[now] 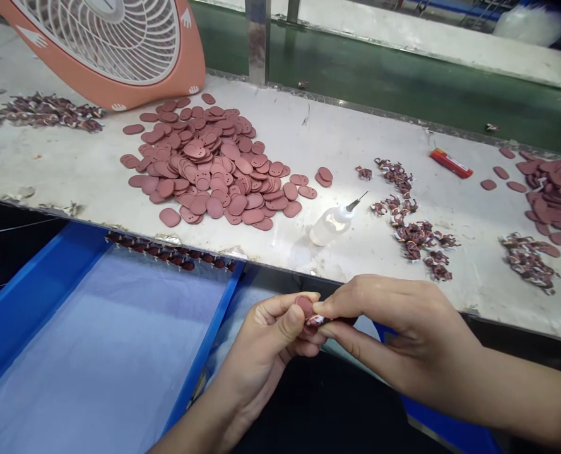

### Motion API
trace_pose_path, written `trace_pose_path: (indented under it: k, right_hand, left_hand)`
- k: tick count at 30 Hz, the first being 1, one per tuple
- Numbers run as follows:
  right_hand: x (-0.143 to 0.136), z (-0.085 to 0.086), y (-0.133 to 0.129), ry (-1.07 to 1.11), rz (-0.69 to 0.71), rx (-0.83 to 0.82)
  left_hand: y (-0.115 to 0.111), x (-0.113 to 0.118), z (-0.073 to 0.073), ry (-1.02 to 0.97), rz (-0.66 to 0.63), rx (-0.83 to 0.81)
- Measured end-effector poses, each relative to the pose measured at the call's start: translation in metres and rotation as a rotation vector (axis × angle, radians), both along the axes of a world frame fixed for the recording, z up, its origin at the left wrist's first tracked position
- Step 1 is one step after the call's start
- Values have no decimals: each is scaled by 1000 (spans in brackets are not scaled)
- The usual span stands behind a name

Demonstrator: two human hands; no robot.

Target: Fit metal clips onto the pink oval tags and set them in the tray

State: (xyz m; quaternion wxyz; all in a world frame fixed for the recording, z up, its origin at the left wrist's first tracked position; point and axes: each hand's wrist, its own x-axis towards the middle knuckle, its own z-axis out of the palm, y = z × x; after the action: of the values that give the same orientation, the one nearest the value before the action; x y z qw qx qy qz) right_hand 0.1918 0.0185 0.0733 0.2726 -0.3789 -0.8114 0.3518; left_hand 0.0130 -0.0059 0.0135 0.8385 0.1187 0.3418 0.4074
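Observation:
My left hand point(273, 343) is closed, pinching a reddish-brown oval disc point(303, 306) between thumb and fingers. Right up against the disc, my right hand point(384, 321) pinches a small dark brown figurine with white parts point(315, 320). Both hands meet in front of the bench edge, and the fingers partly cover the two pieces. Beyond them on the bench lies a large heap of oval discs point(214, 167), some with small holes. A clear squeeze bottle with a needle tip point(331, 224) lies near the hands. More small brown figurines point(415, 236) are scattered to its right.
An orange fan point(185, 69) stands at the back left, near another figurine pile point(48, 112). A blue-sided tray point(133, 315) sits below the bench, with figurines in rows at its far end. A red lighter point(451, 164) and more discs point(557, 195) lie right. Behind runs a green belt point(379, 82).

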Motion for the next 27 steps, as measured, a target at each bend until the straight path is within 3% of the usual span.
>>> trace_pose_path:
  k: [5, 10, 14, 18, 27]
  right_hand:
    - [3, 8, 1, -40, 11, 14]
    - [10, 9, 4, -83, -129, 63]
    - [6, 7, 7, -48, -156, -13]
    - [-3, 6, 5, 9, -115, -126]
    - [-10, 4, 2, 39, -103, -194]
  left_hand:
    - [-3, -1, -7, -129, -50, -4]
    - [-3, -3, -7, -220, -29, -117]
    - [-3, -5, -5, -250, -19, -179]
    - [-3, -6, -6, -273, 0, -150]
    - [-3, -7, -9, -308, 3, -47]
